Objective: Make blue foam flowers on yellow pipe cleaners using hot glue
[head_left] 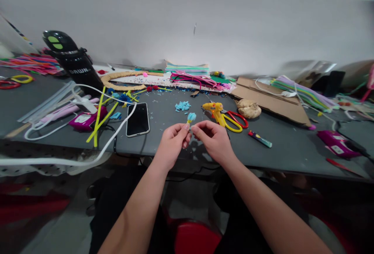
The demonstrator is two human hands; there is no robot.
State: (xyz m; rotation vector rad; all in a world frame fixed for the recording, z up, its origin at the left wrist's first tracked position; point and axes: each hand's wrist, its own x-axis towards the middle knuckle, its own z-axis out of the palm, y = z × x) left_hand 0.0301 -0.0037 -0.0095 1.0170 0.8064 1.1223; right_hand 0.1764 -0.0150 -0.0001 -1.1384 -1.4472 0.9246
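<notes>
Over my feed I'm getting a pale blue and yellow tuft [191,117], all-yellow glue gun [214,110], red-and-yellow scissors handles [230,118], and black bottle [80,67] with green patches.

Diffuse, middling light, apparently from above, covers the table [163,123], with soft shadows just below the left hand [174,139] and right hand [212,136]. Beyond them the wall [163,20] is paler, greying toward the corners; nearer the wearer, the floor [76,211] sinks into gloom. An orange glow shows on the glue gun [214,108], right of the hands. The blue tuft [191,117] between them looks slightly soft. Far left, the flask [80,67] leans with wide-lens stretch; far right, the edges smear.
</notes>
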